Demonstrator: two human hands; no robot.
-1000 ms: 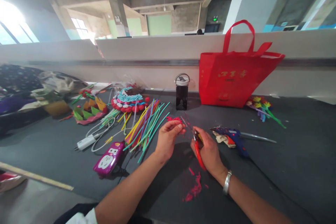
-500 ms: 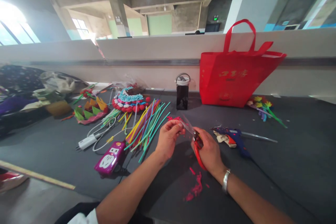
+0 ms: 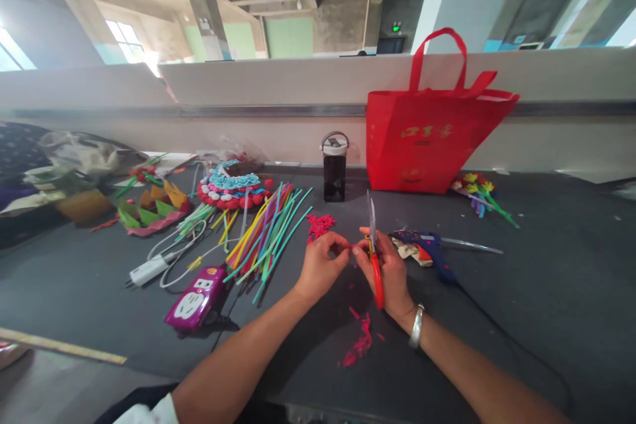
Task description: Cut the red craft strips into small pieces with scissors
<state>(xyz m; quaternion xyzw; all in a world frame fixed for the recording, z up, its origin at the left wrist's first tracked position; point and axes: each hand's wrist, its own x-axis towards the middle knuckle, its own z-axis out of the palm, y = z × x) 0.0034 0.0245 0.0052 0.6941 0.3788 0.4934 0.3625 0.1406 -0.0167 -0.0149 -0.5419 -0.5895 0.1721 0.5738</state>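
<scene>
Seemingly you're adjusting a tiny red piece [image 3: 352, 247] pinched between your left hand [image 3: 322, 266] and right hand [image 3: 393, 278], near the red pile [image 3: 320, 225], scissors [image 3: 376, 265] also gripped in the right, so the next move likely calls for steady fingers.

Red-handled, metal-bladed scissors [image 3: 376, 266] sit in the right fingers [image 3: 366, 265], blades pointing forward beyond them. A small red piece [image 3: 352, 247] shows at the left fingertips [image 3: 344, 251].

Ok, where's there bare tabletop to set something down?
Widest: the tabletop right of the glue gun and flower bunch, mostly bare. Smaller: between the charger and the front-left edge. Crowded: around the coloured sticks, power strip and blue-red ornament.
</scene>
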